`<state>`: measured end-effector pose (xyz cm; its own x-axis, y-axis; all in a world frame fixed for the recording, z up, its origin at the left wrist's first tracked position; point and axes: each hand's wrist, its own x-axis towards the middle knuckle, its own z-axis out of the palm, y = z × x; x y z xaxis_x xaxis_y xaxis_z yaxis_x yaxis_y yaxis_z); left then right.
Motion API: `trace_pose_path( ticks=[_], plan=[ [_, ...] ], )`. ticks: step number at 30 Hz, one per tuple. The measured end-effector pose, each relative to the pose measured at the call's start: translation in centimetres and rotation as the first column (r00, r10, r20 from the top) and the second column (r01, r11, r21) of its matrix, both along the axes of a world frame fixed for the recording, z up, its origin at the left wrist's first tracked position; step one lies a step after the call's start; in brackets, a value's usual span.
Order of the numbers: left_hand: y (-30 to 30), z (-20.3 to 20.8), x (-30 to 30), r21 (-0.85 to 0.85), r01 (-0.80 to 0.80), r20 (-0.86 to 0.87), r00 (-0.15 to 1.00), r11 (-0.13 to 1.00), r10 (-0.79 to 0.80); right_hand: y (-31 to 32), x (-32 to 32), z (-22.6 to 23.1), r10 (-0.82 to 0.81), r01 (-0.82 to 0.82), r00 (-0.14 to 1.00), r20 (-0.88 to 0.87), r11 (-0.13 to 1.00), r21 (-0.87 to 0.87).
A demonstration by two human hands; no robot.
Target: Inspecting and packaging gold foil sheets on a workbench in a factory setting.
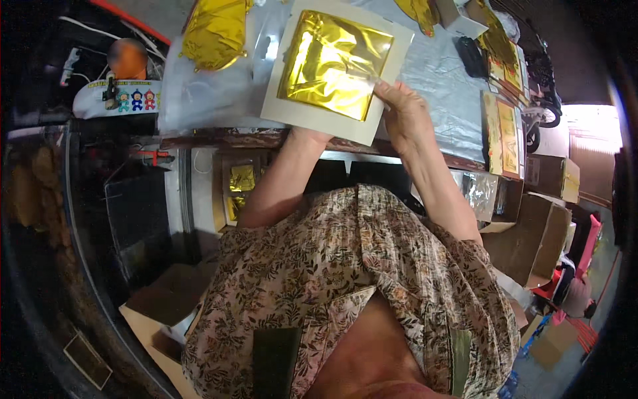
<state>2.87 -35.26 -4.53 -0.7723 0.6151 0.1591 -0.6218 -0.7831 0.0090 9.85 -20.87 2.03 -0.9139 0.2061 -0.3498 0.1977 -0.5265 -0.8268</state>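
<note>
A flat square of shiny gold foil (pixel 335 66), folded and wrinkled, lies on a larger cream card (pixel 279 114). Both are tilted over the near edge of the worktable. My right hand (pixel 405 116) pinches their right side, its thumb on the foil's edge and the other fingers partly hidden. Under the card's lower edge goes my left hand (pixel 312 135); only its wrist and heel show, and the card hides its fingers. To the left, a loose deflated gold foil balloon (pixel 216 33) lies spread on the table.
Clear plastic covers the worktable (pixel 438 86). More gold foil (pixel 419 13), a white box (pixel 458 18) and a black item (pixel 471 56) sit at the far right. Printed packs (pixel 502 133) line the right edge. Cardboard boxes (pixel 531 239) stand below right; another box (pixel 163 299) is lower left.
</note>
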Motion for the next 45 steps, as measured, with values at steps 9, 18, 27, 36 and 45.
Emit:
trace_pose_path(
  ticks=[9,18,27,36,45],
  plan=[
    [0.1,0.6,0.6,-0.175,-0.071,0.002,0.997,0.982,0.072,2.1,1.8,0.0,0.09,-0.091,0.996,0.025,0.996,0.026],
    [0.3,0.4,0.4,-0.035,0.002,0.056,0.998,0.999,0.0,3.9,3.6,0.3,0.227,-0.228,0.974,0.022,0.971,0.07],
    [0.8,1.1,1.6,-0.044,0.065,0.113,0.992,0.997,-0.06,3.3,3.3,-0.8,0.18,-0.184,0.982,0.053,0.981,0.063],
    [1.5,-0.4,1.3,0.008,0.099,-0.044,0.994,0.995,-0.099,1.7,2.8,-1.6,0.156,-0.157,0.988,-0.017,0.988,-0.007],
    [-2.0,2.8,-1.9,-0.386,-0.071,0.04,0.995,0.92,0.094,4.3,3.7,-1.6,0.144,-0.145,0.989,-0.013,0.98,-0.137]
  ],
)
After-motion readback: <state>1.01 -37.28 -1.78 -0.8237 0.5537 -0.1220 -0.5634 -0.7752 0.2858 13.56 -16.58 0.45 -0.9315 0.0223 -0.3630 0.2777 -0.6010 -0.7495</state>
